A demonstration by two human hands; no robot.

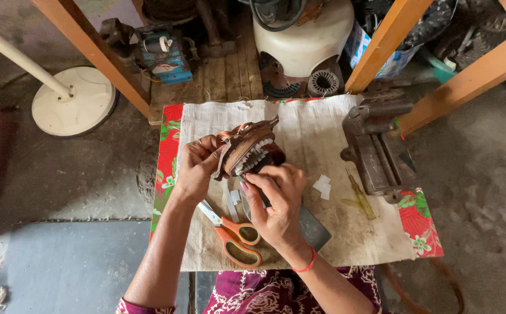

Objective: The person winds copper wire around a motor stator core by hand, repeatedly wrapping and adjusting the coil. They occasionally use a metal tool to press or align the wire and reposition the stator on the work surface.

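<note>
My left hand (197,168) grips a round motor stator (247,150) with copper-brown windings and steel teeth, held tilted above a small cloth-covered table (317,131). My right hand (276,197), with a red bangle at the wrist, touches the stator's lower edge with its fingertips. Below my hands lie orange-handled scissors (238,238) and a dark flat metal piece (314,228), partly hidden by my right hand.
A metal bench vise (378,145) sits at the table's right edge. A yellow-green tool (360,197) and white paper scraps (322,186) lie beside it. Wooden beams (99,52), a white fan base (72,102), a blue motor part (168,55) and a cream housing (302,38) stand beyond.
</note>
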